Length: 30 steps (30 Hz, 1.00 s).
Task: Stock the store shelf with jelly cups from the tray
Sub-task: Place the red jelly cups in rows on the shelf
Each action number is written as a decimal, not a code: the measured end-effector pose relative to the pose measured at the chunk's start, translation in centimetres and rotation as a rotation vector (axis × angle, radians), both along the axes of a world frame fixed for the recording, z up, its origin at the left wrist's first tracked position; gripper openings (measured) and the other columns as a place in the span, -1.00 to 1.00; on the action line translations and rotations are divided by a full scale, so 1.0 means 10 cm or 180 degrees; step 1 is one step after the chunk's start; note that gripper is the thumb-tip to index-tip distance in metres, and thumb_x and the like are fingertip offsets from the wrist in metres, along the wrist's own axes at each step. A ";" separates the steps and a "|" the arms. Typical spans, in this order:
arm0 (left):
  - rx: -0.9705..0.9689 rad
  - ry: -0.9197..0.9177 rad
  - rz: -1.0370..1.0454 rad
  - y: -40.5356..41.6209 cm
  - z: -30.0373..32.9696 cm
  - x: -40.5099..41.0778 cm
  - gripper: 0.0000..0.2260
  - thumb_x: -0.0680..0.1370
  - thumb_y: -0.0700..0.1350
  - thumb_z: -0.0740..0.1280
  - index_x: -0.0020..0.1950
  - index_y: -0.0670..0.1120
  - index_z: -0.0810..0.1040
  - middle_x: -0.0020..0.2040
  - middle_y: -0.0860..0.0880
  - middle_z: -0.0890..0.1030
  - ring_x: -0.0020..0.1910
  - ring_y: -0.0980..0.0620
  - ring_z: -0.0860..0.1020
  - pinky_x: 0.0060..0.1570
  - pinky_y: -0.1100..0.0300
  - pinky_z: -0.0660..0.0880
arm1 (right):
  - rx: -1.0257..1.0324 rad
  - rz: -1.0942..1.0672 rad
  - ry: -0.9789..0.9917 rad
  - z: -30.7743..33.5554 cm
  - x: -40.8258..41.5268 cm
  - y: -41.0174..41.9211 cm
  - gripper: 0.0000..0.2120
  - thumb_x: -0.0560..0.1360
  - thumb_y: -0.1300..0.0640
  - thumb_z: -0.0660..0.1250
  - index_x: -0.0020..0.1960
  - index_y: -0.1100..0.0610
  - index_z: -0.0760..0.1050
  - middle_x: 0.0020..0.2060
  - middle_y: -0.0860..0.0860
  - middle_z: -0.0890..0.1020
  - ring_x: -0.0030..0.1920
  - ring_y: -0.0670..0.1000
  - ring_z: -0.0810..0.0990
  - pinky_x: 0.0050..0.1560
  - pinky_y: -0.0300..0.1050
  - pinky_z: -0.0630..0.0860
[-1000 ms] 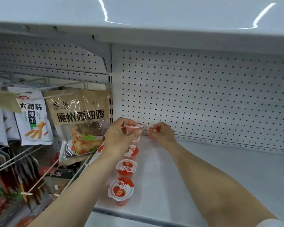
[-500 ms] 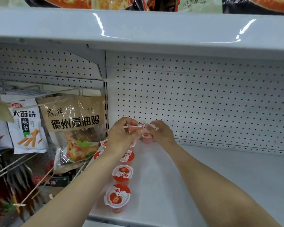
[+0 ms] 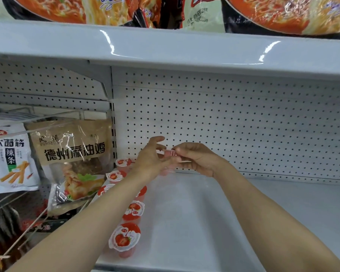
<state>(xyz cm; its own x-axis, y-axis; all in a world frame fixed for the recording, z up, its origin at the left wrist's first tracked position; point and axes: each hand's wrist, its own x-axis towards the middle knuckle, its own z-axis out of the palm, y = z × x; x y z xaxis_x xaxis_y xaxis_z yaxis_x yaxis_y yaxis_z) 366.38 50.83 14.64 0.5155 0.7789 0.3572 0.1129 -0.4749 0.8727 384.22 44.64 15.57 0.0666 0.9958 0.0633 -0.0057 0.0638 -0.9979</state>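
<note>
Nearest you, a jelly cup (image 3: 124, 238) with a strawberry lid is standing upright at the shelf (image 3: 214, 222) front, lid facing up, heading a row of cups (image 3: 133, 210) running toward the pegboard (image 3: 224, 124). Your left forearm is crossing over that row. Farther back, your right hand (image 3: 196, 159) is pinching a small pink cup (image 3: 170, 153) by its rim; your left hand (image 3: 152, 160), fingers spread loosely, is touching it. A snack bag (image 3: 75, 158) is hanging at left.
</note>
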 end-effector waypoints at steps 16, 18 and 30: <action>0.1442 0.3560 -0.0168 0.42 -0.43 0.08 -0.45 0.63 0.27 0.05 0.59 0.16 0.05 0.62 0.05 -0.02 0.60 -0.05 -0.12 0.53 -0.13 -0.12 | 0.0116 -0.1896 -0.2188 -0.69 0.31 0.37 -0.81 0.35 0.08 0.58 -0.10 0.12 0.67 -0.18 0.01 0.70 -0.18 -0.07 0.60 -0.12 -0.32 0.50; 0.1407 0.3501 -0.0156 0.43 -0.44 0.08 -0.48 0.63 0.27 0.06 0.57 0.18 0.13 0.62 0.06 0.02 0.60 -0.03 -0.10 0.53 -0.13 -0.13 | -0.0058 -0.1907 -0.2319 -0.71 0.30 0.38 -0.80 0.36 0.07 0.55 -0.08 0.14 0.67 -0.15 0.03 0.70 -0.09 0.01 0.64 0.02 -0.15 0.55; 0.1266 0.3369 -0.0188 0.35 -0.44 0.11 -0.46 0.62 0.26 0.10 0.57 0.09 0.18 0.61 0.00 0.07 0.59 -0.05 -0.02 0.53 -0.08 -0.01 | -0.0377 -0.1896 -0.2483 -0.76 0.24 0.36 -0.76 0.39 0.07 0.51 0.01 0.13 0.61 -0.06 -0.04 0.66 -0.03 -0.04 0.59 -0.06 -0.26 0.45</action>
<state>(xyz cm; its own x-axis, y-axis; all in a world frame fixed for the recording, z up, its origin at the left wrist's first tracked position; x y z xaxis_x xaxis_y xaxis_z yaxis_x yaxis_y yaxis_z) 367.45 54.36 10.29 0.7381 0.6717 -0.0636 0.6732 -0.7266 0.1376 386.62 48.24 8.02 0.5409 0.8159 0.2046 0.6569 -0.2578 -0.7085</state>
